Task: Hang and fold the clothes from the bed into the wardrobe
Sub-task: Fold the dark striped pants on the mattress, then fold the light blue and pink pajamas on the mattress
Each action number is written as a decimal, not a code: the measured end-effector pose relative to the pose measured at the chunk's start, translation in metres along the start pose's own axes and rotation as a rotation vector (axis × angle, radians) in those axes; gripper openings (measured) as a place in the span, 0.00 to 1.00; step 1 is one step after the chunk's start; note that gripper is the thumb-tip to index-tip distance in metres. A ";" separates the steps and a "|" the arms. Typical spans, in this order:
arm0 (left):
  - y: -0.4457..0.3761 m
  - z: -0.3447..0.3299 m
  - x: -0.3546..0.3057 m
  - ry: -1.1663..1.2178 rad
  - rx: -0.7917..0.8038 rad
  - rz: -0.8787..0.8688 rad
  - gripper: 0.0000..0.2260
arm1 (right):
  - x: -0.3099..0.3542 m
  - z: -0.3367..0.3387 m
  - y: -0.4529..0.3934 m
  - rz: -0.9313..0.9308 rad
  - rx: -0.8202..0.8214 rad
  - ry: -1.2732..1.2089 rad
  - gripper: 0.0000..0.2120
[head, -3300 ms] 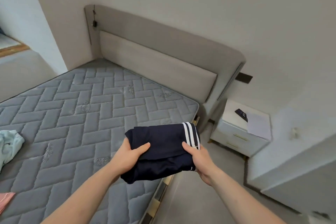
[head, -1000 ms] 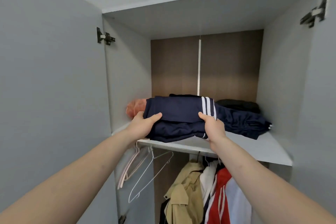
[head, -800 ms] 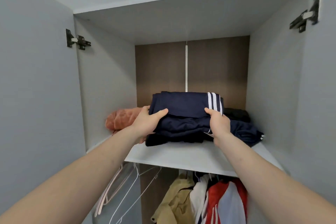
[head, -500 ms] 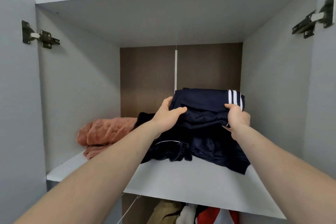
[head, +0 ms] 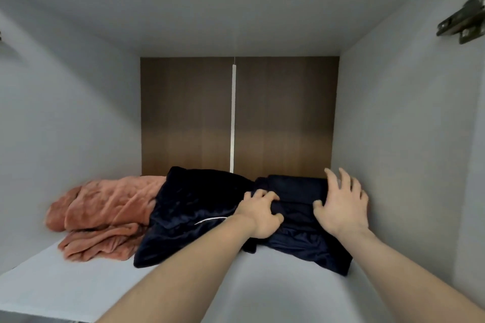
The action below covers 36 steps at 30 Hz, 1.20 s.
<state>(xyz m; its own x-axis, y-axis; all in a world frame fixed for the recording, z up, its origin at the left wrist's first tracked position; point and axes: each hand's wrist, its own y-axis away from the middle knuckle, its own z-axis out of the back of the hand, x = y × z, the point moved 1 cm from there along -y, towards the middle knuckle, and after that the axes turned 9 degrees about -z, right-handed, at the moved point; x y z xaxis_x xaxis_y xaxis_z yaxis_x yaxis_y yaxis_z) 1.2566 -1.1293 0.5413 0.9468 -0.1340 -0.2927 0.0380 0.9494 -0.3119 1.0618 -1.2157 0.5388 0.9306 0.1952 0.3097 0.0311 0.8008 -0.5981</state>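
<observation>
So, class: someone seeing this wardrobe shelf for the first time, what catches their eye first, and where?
Two bare arms reach in: the left hand grips the folded navy garment at the shelf's right, the right hand spread over it. Left of it lie a dark navy heap and a salmon fleece bundle on the white shelf.

Metal door hinge [head: 462, 21] at upper right edge, dark grey, mounted on the right side panel, partly cut off by the frame. Thin white vertical strip [head: 232, 118] runs down the middle of the brown wood-grain back panel [head: 283, 115], from just under the top board down behind the pile. Back panel darker at top, with a lighter band across the lower half. Sliver of another dark fitting at the far left edge, too cut off to identify.
</observation>
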 end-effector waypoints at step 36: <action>0.749 0.139 0.000 -0.433 -0.586 0.817 0.23 | 0.334 0.175 0.525 1.073 1.088 -1.266 0.24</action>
<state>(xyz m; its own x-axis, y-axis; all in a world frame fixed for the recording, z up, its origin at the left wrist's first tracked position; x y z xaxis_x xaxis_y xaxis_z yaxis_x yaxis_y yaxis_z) 1.3297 -0.3786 0.4337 0.6533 0.6949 -0.3006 -0.7023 0.4080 -0.5833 1.3248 -0.6311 0.4571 -0.3465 0.5739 0.7420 -0.9185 -0.0469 -0.3927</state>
